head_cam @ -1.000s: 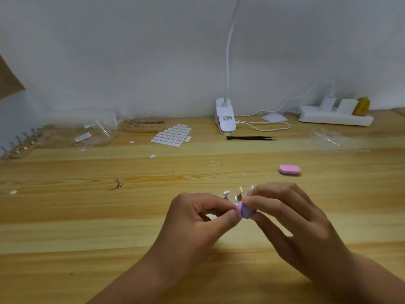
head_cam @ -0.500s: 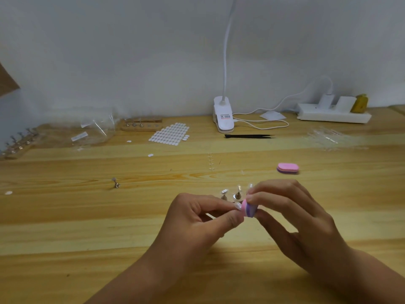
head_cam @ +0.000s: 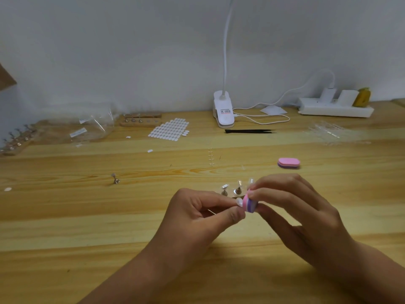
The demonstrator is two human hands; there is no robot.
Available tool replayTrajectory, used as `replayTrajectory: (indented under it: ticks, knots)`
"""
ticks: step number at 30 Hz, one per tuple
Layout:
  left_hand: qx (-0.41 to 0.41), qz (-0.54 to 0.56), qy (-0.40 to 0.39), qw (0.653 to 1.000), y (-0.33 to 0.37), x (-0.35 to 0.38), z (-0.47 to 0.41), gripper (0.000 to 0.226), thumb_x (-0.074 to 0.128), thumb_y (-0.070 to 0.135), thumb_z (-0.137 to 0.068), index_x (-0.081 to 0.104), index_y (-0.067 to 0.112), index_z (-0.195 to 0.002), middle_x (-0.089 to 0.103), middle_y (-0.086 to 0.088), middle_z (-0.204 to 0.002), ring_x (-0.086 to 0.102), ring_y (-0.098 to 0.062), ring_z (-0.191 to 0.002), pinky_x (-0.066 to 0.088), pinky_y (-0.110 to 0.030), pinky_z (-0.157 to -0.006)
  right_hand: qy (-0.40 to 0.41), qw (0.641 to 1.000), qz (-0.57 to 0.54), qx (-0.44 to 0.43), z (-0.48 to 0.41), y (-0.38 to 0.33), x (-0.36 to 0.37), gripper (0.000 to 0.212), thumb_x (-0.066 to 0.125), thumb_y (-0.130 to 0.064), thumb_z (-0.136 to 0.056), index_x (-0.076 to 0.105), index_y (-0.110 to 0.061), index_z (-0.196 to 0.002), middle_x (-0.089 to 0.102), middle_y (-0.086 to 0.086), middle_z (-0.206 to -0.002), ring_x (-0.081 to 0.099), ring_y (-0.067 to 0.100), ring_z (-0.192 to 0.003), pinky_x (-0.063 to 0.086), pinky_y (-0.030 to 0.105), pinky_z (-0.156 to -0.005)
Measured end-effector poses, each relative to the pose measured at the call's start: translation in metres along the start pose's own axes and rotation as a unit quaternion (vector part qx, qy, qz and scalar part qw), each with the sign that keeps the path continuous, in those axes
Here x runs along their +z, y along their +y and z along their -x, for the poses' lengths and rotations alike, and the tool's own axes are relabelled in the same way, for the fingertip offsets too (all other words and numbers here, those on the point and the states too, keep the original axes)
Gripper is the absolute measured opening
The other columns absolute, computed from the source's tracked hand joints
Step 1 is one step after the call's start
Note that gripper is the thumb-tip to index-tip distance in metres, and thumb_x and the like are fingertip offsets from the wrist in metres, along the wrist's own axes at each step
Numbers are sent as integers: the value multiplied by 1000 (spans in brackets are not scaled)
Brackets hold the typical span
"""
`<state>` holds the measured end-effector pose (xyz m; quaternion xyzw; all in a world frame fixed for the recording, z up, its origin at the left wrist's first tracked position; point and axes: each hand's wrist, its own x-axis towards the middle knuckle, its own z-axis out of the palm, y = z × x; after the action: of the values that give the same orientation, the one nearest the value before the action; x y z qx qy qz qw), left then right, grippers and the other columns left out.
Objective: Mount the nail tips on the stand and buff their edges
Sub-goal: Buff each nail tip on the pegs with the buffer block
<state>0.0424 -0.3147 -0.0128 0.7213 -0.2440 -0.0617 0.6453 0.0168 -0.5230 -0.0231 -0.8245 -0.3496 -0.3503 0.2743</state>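
Observation:
My left hand (head_cam: 197, 213) pinches a small stand with a clear nail tip (head_cam: 239, 202) between thumb and forefinger. My right hand (head_cam: 302, 213) pinches a pink and purple buffer block (head_cam: 250, 203), whose face touches the tip's edge. Just behind my fingers several small metal stands (head_cam: 231, 190) with clear tips sit on the wooden table (head_cam: 87, 216). One more lone stand (head_cam: 114, 178) is on the table to the left.
A second pink buffer (head_cam: 288, 163) lies at the right. Farther back are a sheet of white adhesive dots (head_cam: 168, 130), black tweezers (head_cam: 249, 131), a clip lamp (head_cam: 223, 110), a power strip (head_cam: 335, 106), wooden stand holders (head_cam: 140, 120), plastic bags (head_cam: 87, 128) and clear nail tips (head_cam: 331, 132).
The buffer has tilted and slid slightly against the nail tip; both hands stay in about the same place above the table.

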Motion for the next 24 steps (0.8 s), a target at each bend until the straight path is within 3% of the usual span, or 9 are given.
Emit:
replayTrajectory:
  ticks: [4, 8, 12, 15, 19, 24]
  knots:
    - [12, 2, -13, 1000, 1, 1, 1, 14, 77, 35, -79, 81, 25, -89, 74, 5, -73, 62, -1, -65, 49, -19, -59, 6, 1000, -15, -9, 0, -6, 4, 19, 68, 0, -87, 71, -3, -106, 68, 11, -106, 64, 22, -102, 50, 30, -88]
    - [7, -6, -1, 1000, 0, 0, 0, 10, 78, 21, -80, 81, 19, -90, 75, 3, -73, 62, -2, -63, 48, -18, -59, 3, 1000, 13, 1, -1, -2, 0, 16, 64, -7, -92, 71, -3, -105, 69, 12, -104, 65, 21, -100, 53, 31, -86]
    - [23, 0, -10, 1000, 2, 1, 1, 17, 77, 29, -77, 81, 18, -90, 74, 8, -72, 62, 2, -63, 47, -13, -59, 8, 1000, -11, -10, 1, -7, 4, 20, 69, -2, -88, 69, -7, -108, 68, 10, -106, 64, 22, -101, 51, 31, -88]
    - [20, -6, -6, 1000, 0, 1, 1, 15, 77, 20, -80, 80, 14, -93, 75, 6, -75, 64, 0, -66, 48, -15, -60, 3, 1000, -3, -6, 1, -1, -1, 18, 66, -5, -91, 66, -9, -109, 68, 12, -105, 64, 21, -102, 52, 33, -86]
    - [27, -7, -18, 999, 0, 1, 1, 11, 77, 26, -82, 81, 21, -91, 74, 7, -73, 61, 0, -64, 47, -15, -59, 7, 1000, -19, -8, 2, -6, 2, 22, 68, -3, -89, 64, -8, -110, 68, 11, -106, 63, 21, -103, 51, 31, -87]
    - [11, -10, -5, 1000, -2, 1, 2, 9, 79, 20, -80, 81, 21, -89, 74, 2, -73, 60, -2, -62, 47, -20, -57, 3, 1000, 4, 5, 1, -2, -1, 14, 67, -4, -90, 72, -2, -103, 68, 12, -103, 65, 23, -97, 53, 34, -83]
